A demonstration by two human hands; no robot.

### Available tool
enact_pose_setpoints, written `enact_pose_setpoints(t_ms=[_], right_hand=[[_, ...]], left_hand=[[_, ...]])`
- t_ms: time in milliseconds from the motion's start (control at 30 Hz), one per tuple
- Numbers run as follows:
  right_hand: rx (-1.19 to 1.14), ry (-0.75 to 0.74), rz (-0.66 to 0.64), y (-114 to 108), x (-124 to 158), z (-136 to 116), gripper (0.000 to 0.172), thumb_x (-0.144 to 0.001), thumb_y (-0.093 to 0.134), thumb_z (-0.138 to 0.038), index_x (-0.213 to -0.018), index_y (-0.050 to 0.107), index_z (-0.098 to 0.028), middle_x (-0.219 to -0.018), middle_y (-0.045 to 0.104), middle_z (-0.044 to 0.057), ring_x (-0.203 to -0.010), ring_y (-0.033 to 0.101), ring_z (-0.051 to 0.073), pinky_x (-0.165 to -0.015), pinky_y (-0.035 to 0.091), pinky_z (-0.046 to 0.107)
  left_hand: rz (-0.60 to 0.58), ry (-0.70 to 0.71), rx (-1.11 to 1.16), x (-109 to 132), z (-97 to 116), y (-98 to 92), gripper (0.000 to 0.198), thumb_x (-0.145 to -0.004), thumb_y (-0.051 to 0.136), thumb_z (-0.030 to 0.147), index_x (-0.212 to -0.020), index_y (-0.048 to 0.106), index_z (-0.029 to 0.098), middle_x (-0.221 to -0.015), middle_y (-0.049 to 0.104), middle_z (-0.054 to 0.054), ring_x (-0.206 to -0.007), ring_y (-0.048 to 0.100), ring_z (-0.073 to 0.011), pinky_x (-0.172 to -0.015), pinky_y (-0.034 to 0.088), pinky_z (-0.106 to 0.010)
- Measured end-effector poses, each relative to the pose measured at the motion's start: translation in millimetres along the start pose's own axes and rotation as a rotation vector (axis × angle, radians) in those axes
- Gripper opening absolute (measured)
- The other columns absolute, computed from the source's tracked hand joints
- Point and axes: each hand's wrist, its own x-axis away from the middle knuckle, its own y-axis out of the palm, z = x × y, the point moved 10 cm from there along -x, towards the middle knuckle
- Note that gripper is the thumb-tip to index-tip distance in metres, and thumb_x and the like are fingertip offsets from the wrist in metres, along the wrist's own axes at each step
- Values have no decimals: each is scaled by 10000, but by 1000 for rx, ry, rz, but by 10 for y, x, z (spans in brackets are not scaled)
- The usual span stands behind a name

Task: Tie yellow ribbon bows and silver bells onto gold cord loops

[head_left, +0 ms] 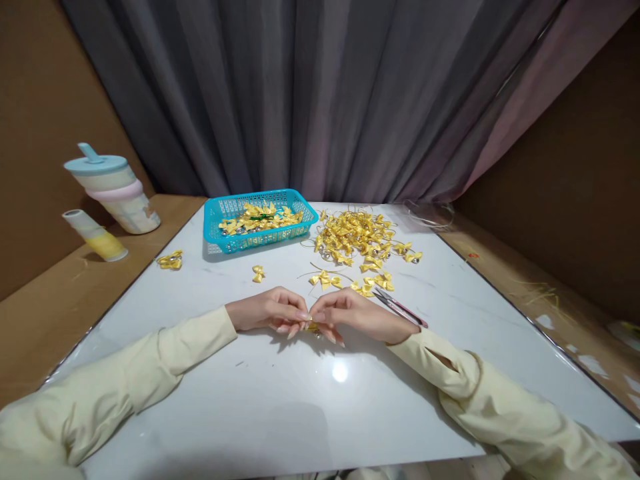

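My left hand (280,311) and my right hand (345,313) meet over the middle of the white table, fingertips pinched together. Between them is a small yellow ribbon bow (313,327), mostly covered by the fingers, with something shiny just below it. Close beyond my right hand lie several loose yellow bows (327,279). Thread snips (400,308) with dark blades rest beside my right wrist. A single bow (258,273) lies beyond my left hand.
A blue plastic basket (213,233) holding yellow bows stands at the back. Right of it is a heap of bows with small bells (355,233). On the left ledge are a tumbler (117,190) and a spool of yellow thread (97,237). A grey curtain (300,100) hangs behind.
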Motion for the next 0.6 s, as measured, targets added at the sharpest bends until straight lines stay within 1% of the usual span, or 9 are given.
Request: enact_pose_setpoints(t_ms=[300,467,600], right_hand=[[21,39,-6,11,7,27,278,-807,611,-362,-831,660,-89,-490,552,-34,-416,473,58,-462,397,191],[11,44,-36,32,11,29,277,-805,612,-354,-827,660,-82,-489,557,-31,-415,476,59,-459,385,192],[8,65,-30,24,14,37,260,-800,615,-333,-811,658,-77,-474,551,-32,-408,468,58,-466,379,197]], left_hand=[[-26,13,17,-10,-2,23,190,-741,659,259,-673,618,86,-539,590,-29,-422,419,-56,-422,248,-192],[-40,27,40,-6,10,45,233,-732,659,303,-666,616,84,-588,607,-51,-448,453,-67,-425,259,-196],[-38,21,-56,18,20,57,230,-735,670,311,-695,616,91,-560,592,-28,-427,408,-54,-414,227,-195]])
